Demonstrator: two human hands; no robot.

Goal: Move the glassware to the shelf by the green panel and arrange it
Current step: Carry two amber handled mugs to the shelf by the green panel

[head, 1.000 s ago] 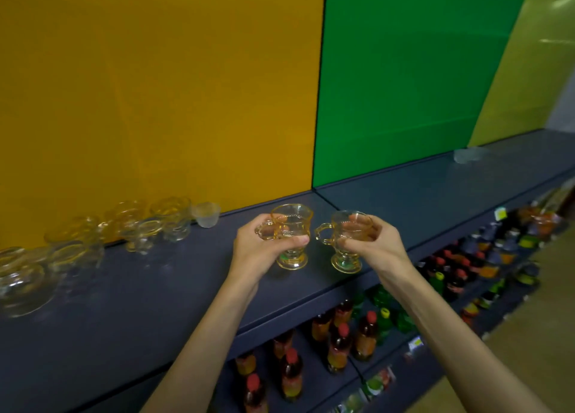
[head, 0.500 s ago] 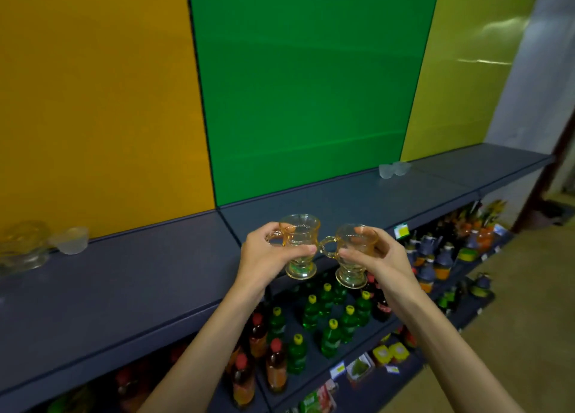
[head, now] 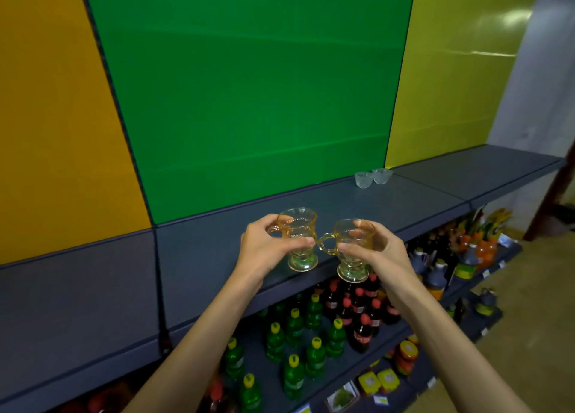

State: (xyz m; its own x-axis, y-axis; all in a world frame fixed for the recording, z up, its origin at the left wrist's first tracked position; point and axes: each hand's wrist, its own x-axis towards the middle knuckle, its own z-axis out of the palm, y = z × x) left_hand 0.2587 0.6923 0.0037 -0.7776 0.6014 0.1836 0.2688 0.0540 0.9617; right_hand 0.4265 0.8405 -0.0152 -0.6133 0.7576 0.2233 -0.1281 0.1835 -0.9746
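above the grey shelf (head: 217,250) edge by the green panel (head: 249,101), left hand (head: 264,247) gripping an amber footed cup (head: 298,238), right hand (head: 378,250) gripping its twin (head: 350,247), two clear cups (head: 371,177) well beyond, bottles (head: 311,335) below

Bottle labels (head: 361,338) too small to read; forearms cut off below.

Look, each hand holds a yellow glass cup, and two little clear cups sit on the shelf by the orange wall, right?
Not quite. The two little clear cups sit by the green panel, near its right edge, as the head view shows. Left hand and right hand each hold a yellow glass cup.
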